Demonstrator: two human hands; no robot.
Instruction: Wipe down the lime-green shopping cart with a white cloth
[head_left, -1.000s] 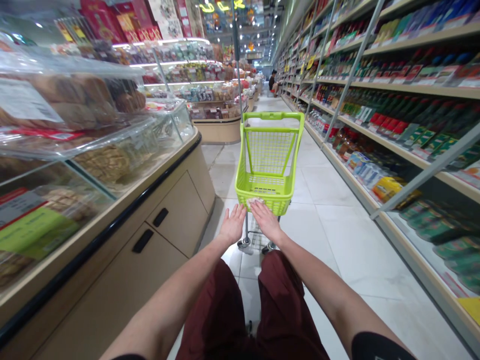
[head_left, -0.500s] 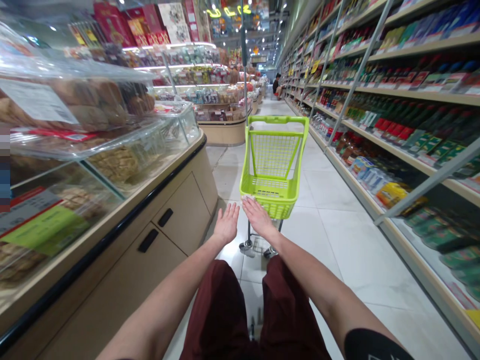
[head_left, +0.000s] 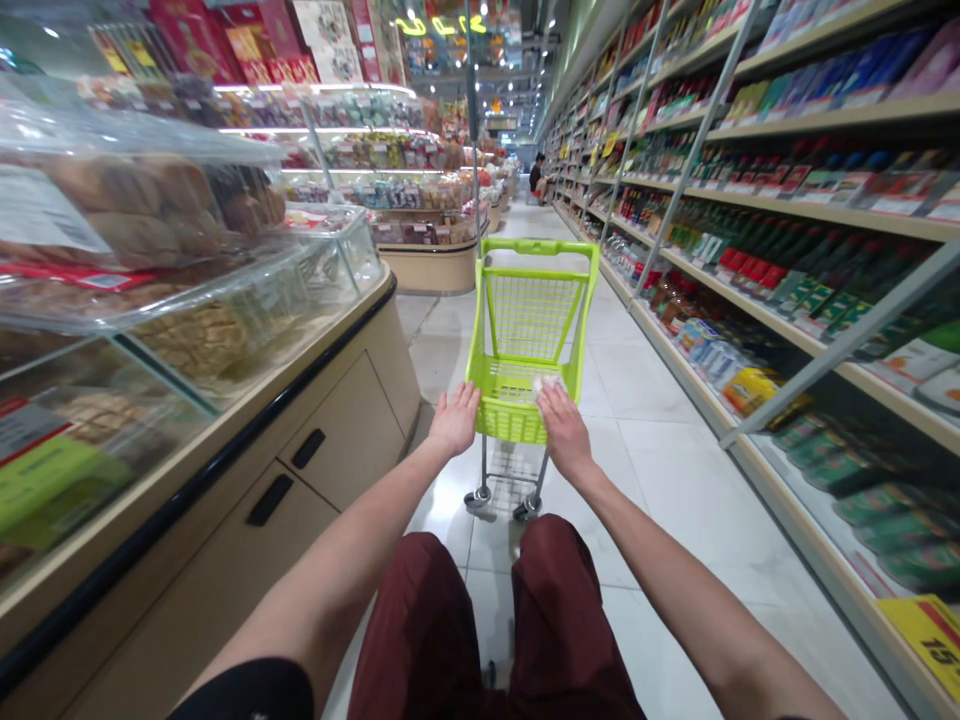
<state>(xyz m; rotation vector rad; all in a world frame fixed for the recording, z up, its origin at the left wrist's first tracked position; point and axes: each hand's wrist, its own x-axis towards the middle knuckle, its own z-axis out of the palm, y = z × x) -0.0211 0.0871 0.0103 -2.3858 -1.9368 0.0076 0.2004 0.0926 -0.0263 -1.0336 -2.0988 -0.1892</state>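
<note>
A lime-green shopping cart [head_left: 512,424] stands in front of me, its basket near and its handle at the far side. My right hand [head_left: 566,428] is at the near right corner of the basket, with a crumpled white wipe [head_left: 550,384] under its fingers against the rim. Whether the wipe is paper or cloth I cannot tell. At the near left corner, my left hand [head_left: 454,420] has its fingers stretched out beside the basket, touching or almost touching its edge. No object shows in that hand.
Left of me runs a wooden counter [head_left: 337,430] with a dark rail and glass bins of packaged food. Tall shelves [head_left: 817,350] of bottles and cans line the right side. Pale floor tiles [head_left: 592,480] lie between them. A person [head_left: 536,178] crouches far down the aisle.
My right hand has moved with the white wipe from the basket's left corner to its right corner. My left hand has come up against the left side. The view has shifted slightly right.
</note>
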